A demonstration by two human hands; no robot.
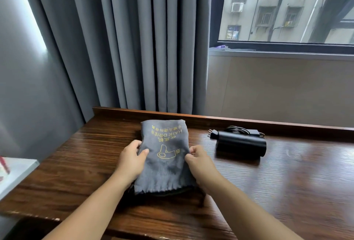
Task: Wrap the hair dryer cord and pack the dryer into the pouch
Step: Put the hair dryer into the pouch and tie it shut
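A grey cloth pouch (165, 170) with yellow "HAIR DRIER" lettering and a dryer drawing lies flat on the wooden desk (287, 182), its frayed mouth toward me. My left hand (132, 161) pinches its left edge and my right hand (201, 165) pinches its right edge. To the right lies the black hair dryer (241, 144) on its side. Its black cord (237, 130) is bundled behind it, and the plug (212, 133) sticks out to the left.
The desk has a raised back lip (249, 119) against a beige wall. Grey curtains (134, 48) hang behind the pouch. A window (287, 7) is at the upper right. A white object (17, 174) with red marks sits off the desk's left side.
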